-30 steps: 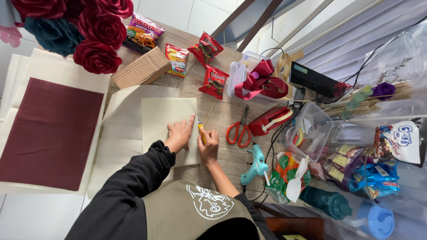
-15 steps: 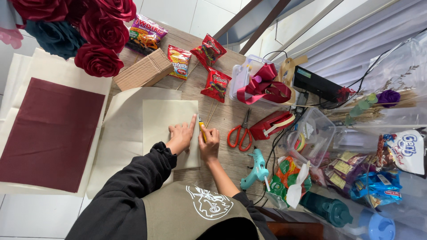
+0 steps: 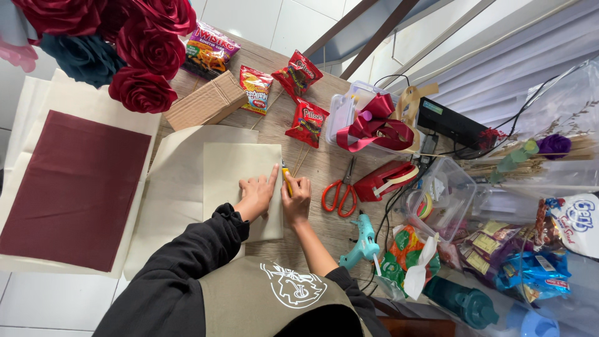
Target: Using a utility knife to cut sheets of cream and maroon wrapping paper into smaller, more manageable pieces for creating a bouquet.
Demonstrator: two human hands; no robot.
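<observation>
The left hand (image 3: 256, 196) is lying flat and spread, fingers pressing down on a cream rectangular sheet of felt-like fabric (image 3: 240, 181) that is resting on a larger cream sheet (image 3: 181, 181) on the wooden counter (image 3: 324, 168). The right hand (image 3: 297, 200) is closing around a small yellow cutter (image 3: 286, 181), its tip sitting at the right edge of the pressed sheet, just beside the left index finger.

To do this cut well, the flat hand should probably be keeping its weight close to the cutting line so the fabric is not creeping, while its fingertips are staying clear of the blade's path. The cutter looks best drawn in one steady line along the edge, held low and at a constant tilt; whether the blade is extended is too small to tell.

Red-handled scissors (image 3: 337, 195) are lying just right of the working hand, with a red tape dispenser (image 3: 388, 180) beyond them and a teal glue gun (image 3: 360, 242) nearer the body. A dark maroon sheet (image 3: 75, 187) is lying well to the left, large red fabric roses (image 3: 142, 90) are sitting at the far left corner, and a brown cardboard box (image 3: 206, 101) is lying beside red snack packets (image 3: 307, 118).
</observation>
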